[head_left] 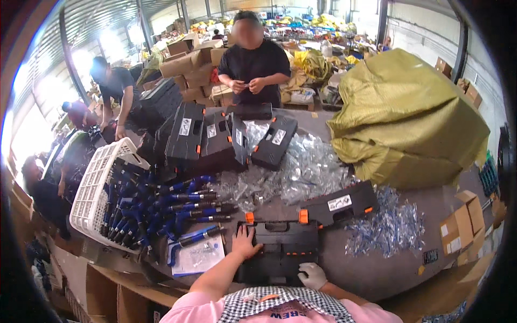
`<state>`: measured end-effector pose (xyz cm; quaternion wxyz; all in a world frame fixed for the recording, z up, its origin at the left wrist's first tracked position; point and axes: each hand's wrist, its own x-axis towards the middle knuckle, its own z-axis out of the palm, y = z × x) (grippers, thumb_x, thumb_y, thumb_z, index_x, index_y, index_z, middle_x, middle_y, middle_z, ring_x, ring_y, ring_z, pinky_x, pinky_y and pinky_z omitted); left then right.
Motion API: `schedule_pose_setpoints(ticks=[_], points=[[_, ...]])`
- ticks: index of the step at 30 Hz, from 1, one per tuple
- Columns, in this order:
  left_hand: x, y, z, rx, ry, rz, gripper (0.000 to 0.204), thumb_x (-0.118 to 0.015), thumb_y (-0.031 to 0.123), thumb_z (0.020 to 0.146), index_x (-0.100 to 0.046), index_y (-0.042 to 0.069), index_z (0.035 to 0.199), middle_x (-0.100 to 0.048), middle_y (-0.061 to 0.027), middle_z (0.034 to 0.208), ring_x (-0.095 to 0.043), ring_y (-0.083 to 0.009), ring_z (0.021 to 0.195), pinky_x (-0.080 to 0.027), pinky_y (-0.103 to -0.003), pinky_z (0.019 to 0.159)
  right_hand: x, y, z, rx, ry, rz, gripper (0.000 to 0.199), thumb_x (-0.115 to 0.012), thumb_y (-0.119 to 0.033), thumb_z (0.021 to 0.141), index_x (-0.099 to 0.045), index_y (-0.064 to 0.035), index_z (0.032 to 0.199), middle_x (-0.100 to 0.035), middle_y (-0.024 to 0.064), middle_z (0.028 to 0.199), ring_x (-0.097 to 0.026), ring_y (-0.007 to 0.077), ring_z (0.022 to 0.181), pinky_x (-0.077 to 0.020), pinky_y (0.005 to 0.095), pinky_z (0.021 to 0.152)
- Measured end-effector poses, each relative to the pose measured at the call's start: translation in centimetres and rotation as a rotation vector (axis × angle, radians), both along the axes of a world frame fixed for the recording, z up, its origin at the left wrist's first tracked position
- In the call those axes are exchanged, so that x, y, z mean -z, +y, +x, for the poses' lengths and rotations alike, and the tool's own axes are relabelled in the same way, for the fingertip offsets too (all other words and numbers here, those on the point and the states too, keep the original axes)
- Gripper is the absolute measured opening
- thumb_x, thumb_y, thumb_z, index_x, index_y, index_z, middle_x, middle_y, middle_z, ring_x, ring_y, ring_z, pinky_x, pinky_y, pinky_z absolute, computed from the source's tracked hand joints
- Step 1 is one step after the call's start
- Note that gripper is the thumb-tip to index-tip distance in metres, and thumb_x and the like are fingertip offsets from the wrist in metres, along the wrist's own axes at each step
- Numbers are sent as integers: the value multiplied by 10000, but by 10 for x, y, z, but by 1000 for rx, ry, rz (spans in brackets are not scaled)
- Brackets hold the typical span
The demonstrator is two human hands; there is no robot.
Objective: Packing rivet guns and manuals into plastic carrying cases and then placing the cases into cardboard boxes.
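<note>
A black plastic tool case (272,264) lies in front of me, its two orange latches (303,216) sticking up along the far edge. My left hand (246,243) rests flat on the case's left side with the fingers stretched out. At its near right corner is my right hand (313,276), in a pale glove, touching the edge with fingers apart. Left of the case, a blue-and-black riveter-like hand tool (191,238) lies across white papers (199,258). Another black case (344,203) with a white label lies just beyond on the right.
A white basket (89,199) spills several blue-handled tools (161,207). Clear plastic packets (309,167) and blue-silver packets (385,226) are heaped around. Black cases (186,132) stand farther back. A large yellow-green sack (404,118) fills the right. A co-worker (254,64) stands opposite.
</note>
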<state>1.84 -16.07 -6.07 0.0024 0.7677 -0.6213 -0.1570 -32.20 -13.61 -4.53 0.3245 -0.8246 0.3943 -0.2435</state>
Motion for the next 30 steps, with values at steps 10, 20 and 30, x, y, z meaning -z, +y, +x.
schedule_pose_setpoints(ticks=[10,20,30], points=[[-16,55,-38,10,119,-271,671,-659,495,811,-533,54,1301,-381,-195,1466,-232,-373,1418,-181,-640,1098,5,-238,-37,1026,-905,1141,606,-664,-494,840,-516,-131,1301,-522,87,1374,-488,324,1240,-249,546,1098],[31,133,-82,222,156,-165,787,-617,649,764,-536,102,1324,-367,-179,1488,-258,-349,1419,-246,-651,1071,-60,-241,-60,863,-1446,374,408,-734,-215,842,-601,-41,1185,-599,73,1175,-574,228,1075,-476,414,917],[-55,148,-125,-682,1914,-274,647,-529,463,966,-370,51,1439,-571,-127,1272,-570,-259,1126,-448,-416,951,-79,5,51,267,-1514,1224,351,-506,-329,988,-549,-33,1172,-574,128,1223,-517,262,1173,-394,445,1041]])
